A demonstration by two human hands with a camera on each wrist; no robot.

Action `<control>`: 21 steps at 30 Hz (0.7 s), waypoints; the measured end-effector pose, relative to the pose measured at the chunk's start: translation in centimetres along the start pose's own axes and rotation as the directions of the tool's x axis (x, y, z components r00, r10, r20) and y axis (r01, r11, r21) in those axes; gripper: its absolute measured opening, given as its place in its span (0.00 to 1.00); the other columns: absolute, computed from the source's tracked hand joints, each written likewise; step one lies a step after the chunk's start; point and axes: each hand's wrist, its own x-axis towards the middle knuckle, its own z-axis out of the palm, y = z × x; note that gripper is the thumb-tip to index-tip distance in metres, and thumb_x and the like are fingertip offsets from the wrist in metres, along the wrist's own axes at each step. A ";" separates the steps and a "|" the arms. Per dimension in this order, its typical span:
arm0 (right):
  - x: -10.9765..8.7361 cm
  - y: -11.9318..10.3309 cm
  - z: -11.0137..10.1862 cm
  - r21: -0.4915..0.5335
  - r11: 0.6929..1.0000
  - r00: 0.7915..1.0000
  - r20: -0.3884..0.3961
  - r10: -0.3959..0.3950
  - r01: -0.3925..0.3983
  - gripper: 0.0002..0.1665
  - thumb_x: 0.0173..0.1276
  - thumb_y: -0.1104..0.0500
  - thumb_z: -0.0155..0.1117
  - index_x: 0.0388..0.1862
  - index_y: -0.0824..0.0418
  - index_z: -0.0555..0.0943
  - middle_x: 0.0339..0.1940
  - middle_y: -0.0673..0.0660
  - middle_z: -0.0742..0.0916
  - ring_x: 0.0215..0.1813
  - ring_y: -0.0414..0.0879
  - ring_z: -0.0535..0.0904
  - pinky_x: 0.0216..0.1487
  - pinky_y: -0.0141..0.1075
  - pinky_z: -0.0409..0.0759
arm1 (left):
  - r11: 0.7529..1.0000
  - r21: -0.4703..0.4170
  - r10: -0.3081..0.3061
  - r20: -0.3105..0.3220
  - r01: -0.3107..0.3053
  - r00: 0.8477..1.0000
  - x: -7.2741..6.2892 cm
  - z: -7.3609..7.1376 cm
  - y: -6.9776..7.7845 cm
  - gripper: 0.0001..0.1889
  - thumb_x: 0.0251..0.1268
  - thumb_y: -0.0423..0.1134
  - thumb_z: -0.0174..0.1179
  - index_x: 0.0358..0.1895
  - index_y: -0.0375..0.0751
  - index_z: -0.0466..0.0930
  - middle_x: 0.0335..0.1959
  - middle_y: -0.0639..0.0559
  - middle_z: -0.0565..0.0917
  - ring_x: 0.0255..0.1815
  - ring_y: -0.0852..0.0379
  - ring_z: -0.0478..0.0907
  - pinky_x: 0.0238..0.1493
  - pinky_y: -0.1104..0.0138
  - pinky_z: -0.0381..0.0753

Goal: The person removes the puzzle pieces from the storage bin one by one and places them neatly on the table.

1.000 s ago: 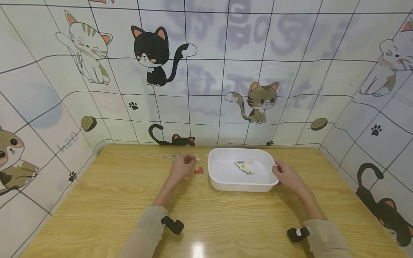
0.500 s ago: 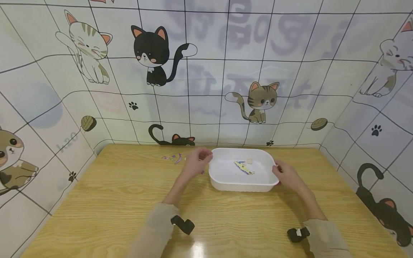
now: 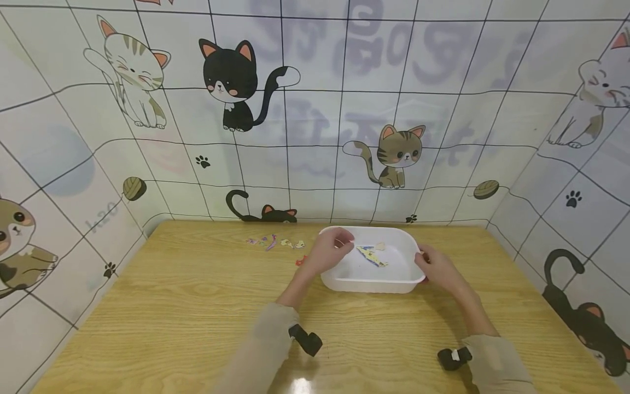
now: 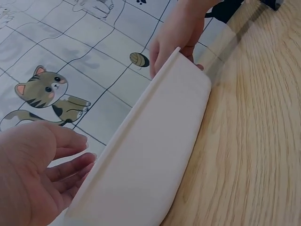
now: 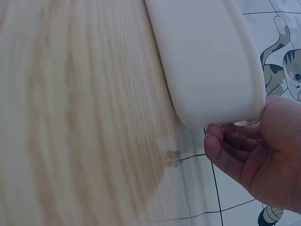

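A white plastic tray (image 3: 370,285) stands on the wooden table. Inside it lie a flat yellow-and-blue piece (image 3: 372,257) and a small pale piece (image 3: 380,247). My right hand (image 3: 437,267) grips the tray's right end; the right wrist view shows its thumb at the rim and its fingers (image 5: 214,148) curled underneath. Over the tray's left end hovers my left hand (image 3: 328,251), fingers loosely bent. In the left wrist view a small gap parts its thumb (image 4: 75,140) from the fingertips, and nothing shows between them. The tray's left rim is partly hidden behind this hand.
Left of the tray, small flat pieces lie on the table (image 3: 197,317): a purple strip (image 3: 272,242), yellowish pieces (image 3: 286,243) and a red piece (image 3: 301,261), partly behind the left hand. A cat-patterned sheet (image 3: 315,164) rises behind the table and along its sides.
My left hand has moved right, from beside the small pieces to over the tray's left end. That uncovers the yellowish pieces. The right hand and the tray have stayed put.
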 end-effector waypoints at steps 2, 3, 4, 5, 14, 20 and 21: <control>0.0 0.0 0.0 0.001 1.000 1.000 0.000 -0.001 0.001 0.28 0.80 0.61 0.46 0.70 0.80 0.62 0.43 0.73 0.84 0.28 0.48 0.80 0.28 0.42 0.83 | 1.000 0.008 -0.002 0.033 0.002 0.999 0.3 0.5 0.3 0.09 0.69 0.31 0.61 0.48 0.32 0.82 0.40 0.44 0.85 0.41 0.52 0.82 0.44 0.68 0.80; 0.0 0.0 -0.1 0.001 1.000 1.000 -0.002 0.001 -0.001 0.28 0.80 0.61 0.46 0.70 0.80 0.63 0.43 0.73 0.84 0.28 0.48 0.80 0.28 0.42 0.83 | 1.000 0.019 -0.009 0.050 0.008 0.999 0.5 0.7 0.4 0.10 0.69 0.31 0.61 0.49 0.31 0.82 0.41 0.44 0.85 0.41 0.52 0.82 0.44 0.68 0.80; 0.0 0.0 -0.1 0.002 1.000 1.000 -0.002 0.001 -0.001 0.28 0.80 0.61 0.47 0.69 0.80 0.63 0.43 0.73 0.84 0.28 0.47 0.80 0.28 0.42 0.84 | 0.999 0.032 -0.017 0.066 0.014 0.998 0.7 1.0 0.4 0.10 0.68 0.31 0.61 0.50 0.31 0.82 0.41 0.44 0.85 0.42 0.52 0.82 0.44 0.69 0.79; 0.0 -0.1 -0.1 0.002 1.000 1.000 -0.001 0.000 0.000 0.28 0.80 0.61 0.46 0.69 0.80 0.63 0.43 0.73 0.84 0.28 0.47 0.80 0.28 0.42 0.83 | 0.999 0.044 -0.031 0.083 0.027 0.996 0.9 1.2 0.5 0.11 0.68 0.31 0.61 0.51 0.31 0.82 0.42 0.44 0.85 0.43 0.51 0.82 0.44 0.69 0.79; 0.1 -0.2 -0.1 -0.007 1.000 1.000 -0.001 -0.006 0.006 0.28 0.80 0.61 0.47 0.69 0.81 0.63 0.41 0.71 0.84 0.28 0.48 0.79 0.27 0.40 0.82 | 0.988 0.144 -0.081 0.188 0.054 0.979 2.6 3.2 -0.2 0.20 0.65 0.29 0.62 0.60 0.30 0.79 0.58 0.39 0.82 0.59 0.44 0.78 0.59 0.60 0.77; 0.2 0.0 0.0 0.012 1.000 1.000 -0.011 -0.013 0.013 0.28 0.79 0.62 0.48 0.70 0.79 0.64 0.38 0.68 0.84 0.27 0.47 0.79 0.27 0.39 0.82 | 0.953 0.296 -0.153 0.278 0.067 0.948 3.3 4.6 -1.4 0.29 0.62 0.28 0.60 0.70 0.37 0.73 0.69 0.46 0.75 0.70 0.51 0.69 0.71 0.63 0.65; 0.2 0.0 0.0 0.012 1.000 1.000 -0.010 -0.014 0.014 0.28 0.79 0.62 0.48 0.70 0.79 0.63 0.38 0.68 0.84 0.27 0.47 0.79 0.27 0.39 0.82 | 0.947 0.315 -0.161 0.288 0.066 0.944 3.3 4.8 -1.5 0.30 0.62 0.28 0.59 0.71 0.37 0.72 0.70 0.46 0.75 0.70 0.51 0.69 0.71 0.64 0.64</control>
